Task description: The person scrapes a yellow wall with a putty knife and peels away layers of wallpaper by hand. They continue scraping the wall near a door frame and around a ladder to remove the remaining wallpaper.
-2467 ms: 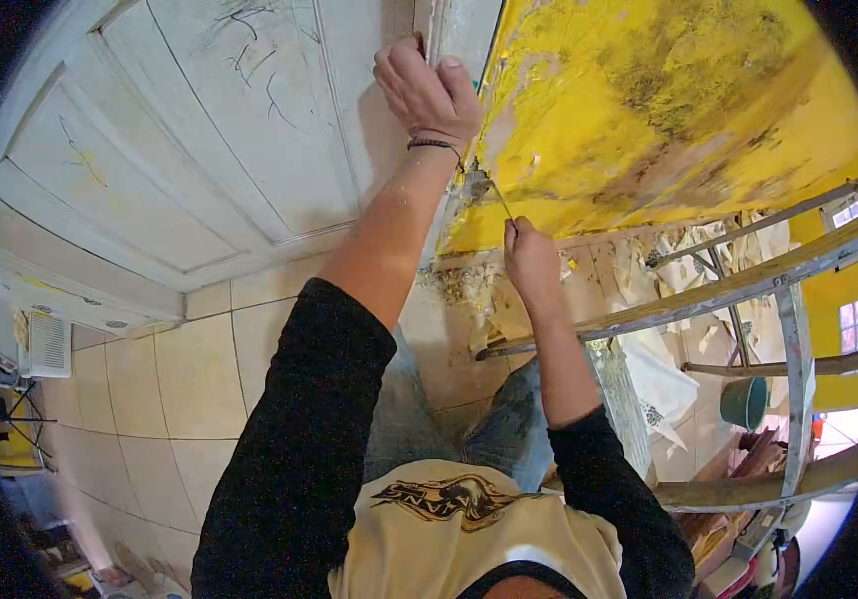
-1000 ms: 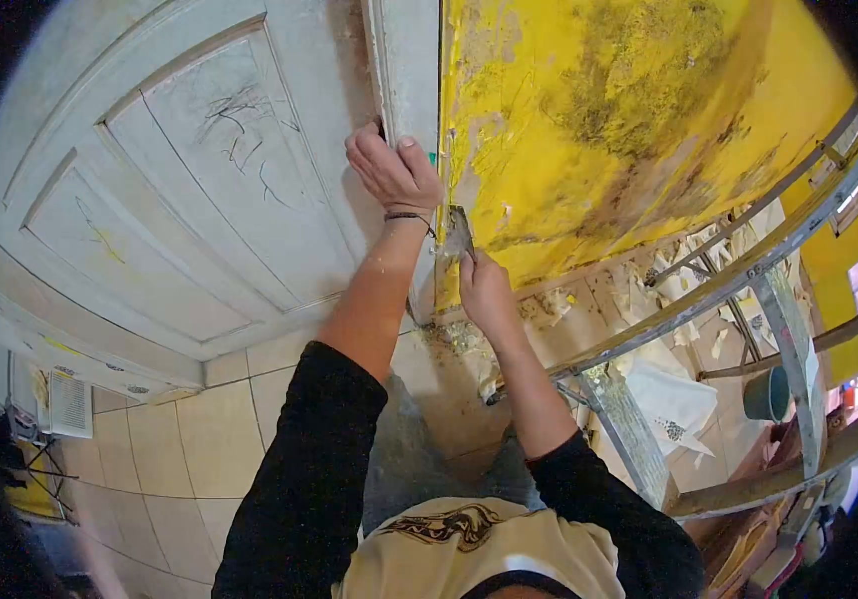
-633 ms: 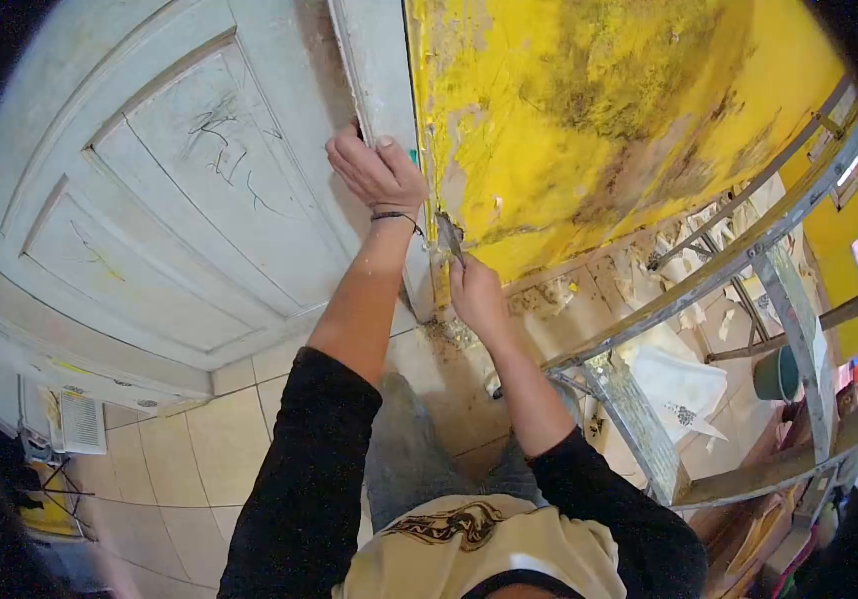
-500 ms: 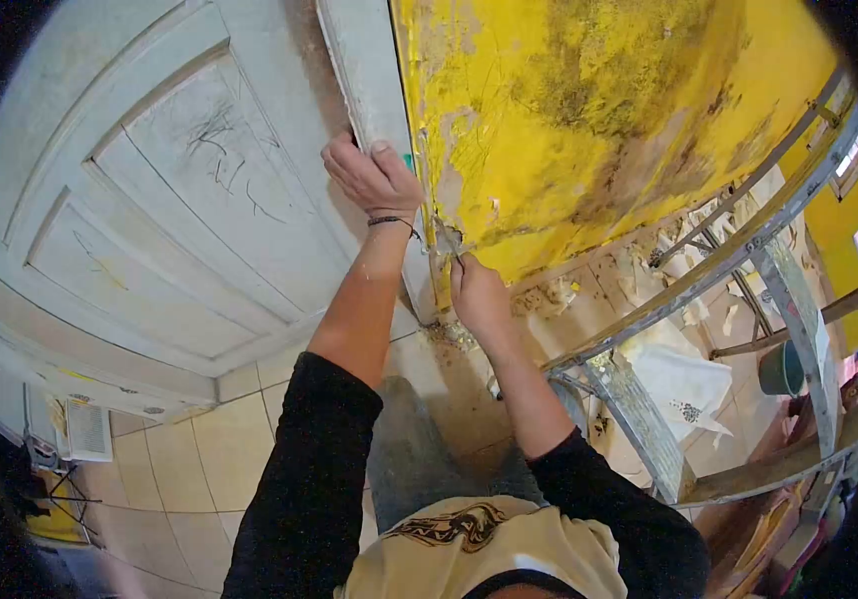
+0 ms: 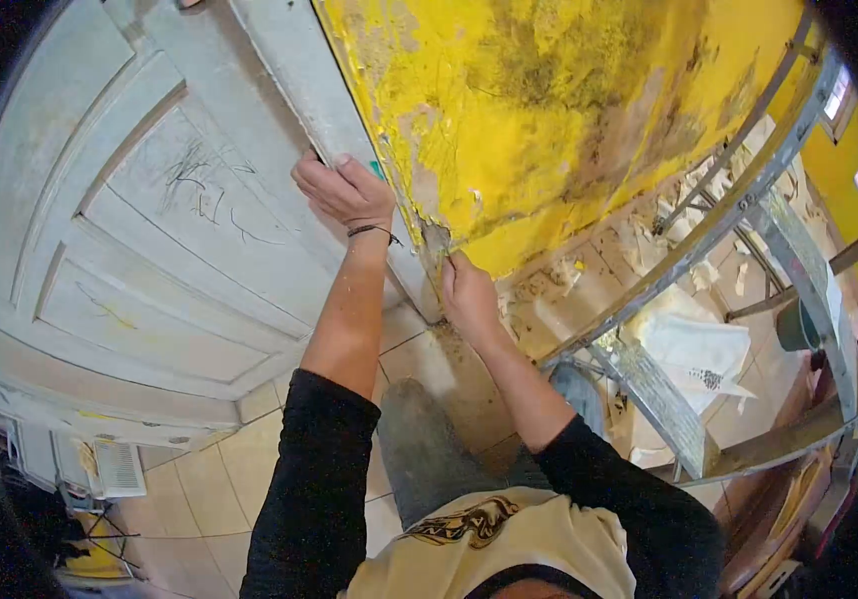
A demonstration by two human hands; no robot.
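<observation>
My left hand grips the edge of the white door frame, its fingers wrapped round the wood and the thumb on its face. A dark band circles that wrist. My right hand is closed around a thin tool, mostly hidden by the fingers, at the lower corner of the yellow wall. Just above the fingertips is a patch of broken, bare plaster. The wall's paint is peeling and stained dark. To the left stands the white panelled door with scribbles on it.
A metal ladder leans at the right, over scattered paint flakes and a white sheet. Behind it sits a green bucket. Tiled floor lies below, with a white slatted object at lower left.
The view has tilted and shifted, so the door, wall and ladder appear turned. My left hand keeps its hold on the frame. My right hand stays beside the broken plaster, where more bare patch shows.
</observation>
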